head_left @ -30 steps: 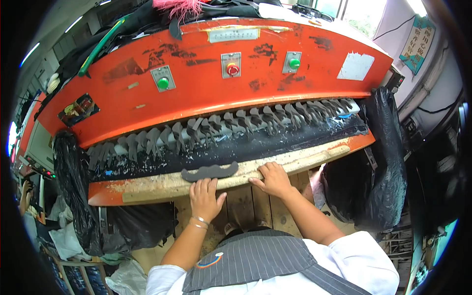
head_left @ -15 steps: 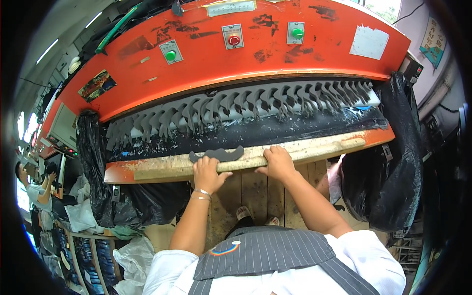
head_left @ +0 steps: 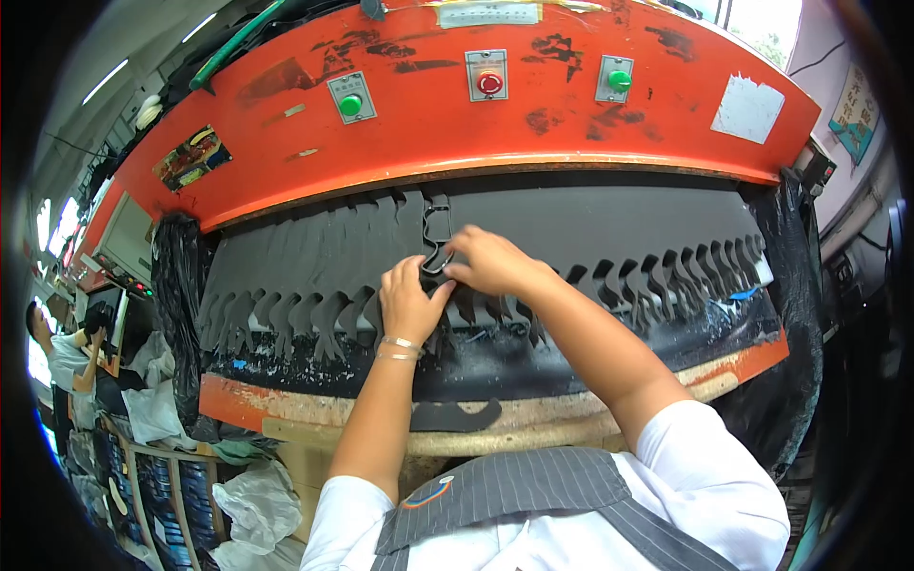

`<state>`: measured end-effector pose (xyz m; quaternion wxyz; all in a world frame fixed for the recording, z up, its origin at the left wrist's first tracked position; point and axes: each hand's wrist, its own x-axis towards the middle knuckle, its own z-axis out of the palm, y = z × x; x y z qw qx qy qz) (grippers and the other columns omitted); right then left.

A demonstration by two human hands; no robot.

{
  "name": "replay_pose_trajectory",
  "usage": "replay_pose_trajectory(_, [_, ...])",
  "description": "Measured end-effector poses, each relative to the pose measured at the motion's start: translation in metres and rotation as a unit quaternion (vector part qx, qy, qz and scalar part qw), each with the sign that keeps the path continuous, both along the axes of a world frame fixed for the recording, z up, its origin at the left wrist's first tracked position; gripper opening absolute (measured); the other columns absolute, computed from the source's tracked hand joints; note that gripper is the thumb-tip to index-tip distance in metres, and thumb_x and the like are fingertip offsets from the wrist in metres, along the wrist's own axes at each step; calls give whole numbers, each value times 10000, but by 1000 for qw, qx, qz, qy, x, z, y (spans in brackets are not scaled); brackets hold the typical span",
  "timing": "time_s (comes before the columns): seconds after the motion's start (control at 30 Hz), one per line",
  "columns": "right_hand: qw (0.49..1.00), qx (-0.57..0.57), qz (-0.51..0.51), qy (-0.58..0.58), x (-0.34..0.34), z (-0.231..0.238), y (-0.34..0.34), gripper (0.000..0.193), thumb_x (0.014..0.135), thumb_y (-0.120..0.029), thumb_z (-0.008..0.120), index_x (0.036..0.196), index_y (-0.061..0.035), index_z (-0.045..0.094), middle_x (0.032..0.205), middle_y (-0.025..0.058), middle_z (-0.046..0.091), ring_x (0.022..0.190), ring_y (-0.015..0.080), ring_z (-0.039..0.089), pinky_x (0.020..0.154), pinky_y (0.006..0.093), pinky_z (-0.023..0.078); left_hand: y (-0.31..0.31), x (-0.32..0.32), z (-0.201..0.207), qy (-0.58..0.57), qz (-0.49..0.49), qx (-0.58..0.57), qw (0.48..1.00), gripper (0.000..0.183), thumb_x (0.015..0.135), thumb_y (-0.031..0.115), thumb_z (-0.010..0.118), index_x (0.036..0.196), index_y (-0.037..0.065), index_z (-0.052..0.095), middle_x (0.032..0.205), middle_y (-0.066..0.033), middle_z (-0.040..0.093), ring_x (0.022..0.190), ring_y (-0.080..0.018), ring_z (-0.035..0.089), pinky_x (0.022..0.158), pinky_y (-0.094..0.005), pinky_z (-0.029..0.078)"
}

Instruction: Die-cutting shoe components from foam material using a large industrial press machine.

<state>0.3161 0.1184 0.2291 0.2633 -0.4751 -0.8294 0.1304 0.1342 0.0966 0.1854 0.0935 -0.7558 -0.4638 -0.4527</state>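
A narrow, wavy metal cutting die (head_left: 438, 226) stands on the dark grey foam sheet (head_left: 590, 214), its outline running from the back toward me. My right hand (head_left: 490, 261) reaches in over the sheet, thumb and fingers closed on the die's near part. My left hand (head_left: 407, 300) is at the die's near end, with its fingers bent around that end and its thumb beside it. The fingers partly hide the die there. Left of the die the foam is cut into curved strips; ragged curved tongues (head_left: 328, 314) hang along the front edge.
A red press housing (head_left: 409, 128) with two green buttons and a red one rises behind the sheet. One loose curved foam piece (head_left: 455, 416) lies on the worn wooden front ledge (head_left: 543, 411). Black plastic bags (head_left: 176, 295) hang at the sides. Another person (head_left: 71, 357) works at far left.
Both hands have gone from the front ledge to the cutting die on the foam. Much more of the foam sheet now shows in front of the red housing.
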Motion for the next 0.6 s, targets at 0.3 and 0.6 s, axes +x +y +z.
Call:
replay_pose_trajectory(0.3, [913, -275, -21, -300, -37, 38, 96, 347, 742, -242, 670, 995, -8, 717, 1036, 164, 699, 949, 285, 678, 786, 417, 530, 51, 8, 11, -193, -96, -161, 963, 405, 684, 203, 824, 864, 50, 494, 808, -124, 590, 692, -270, 570, 680, -373, 487])
replay_pose_trajectory(0.6, [881, -129, 150, 430, 41, 24, 69, 114, 686, 0, 574, 759, 33, 656, 763, 11, 564, 739, 115, 560, 660, 274, 440, 79, 13, 7, 112, -64, -280, 951, 483, 857, 245, 565, 1316, 112, 489, 1055, -185, 657, 1013, -375, 610, 876, -470, 485])
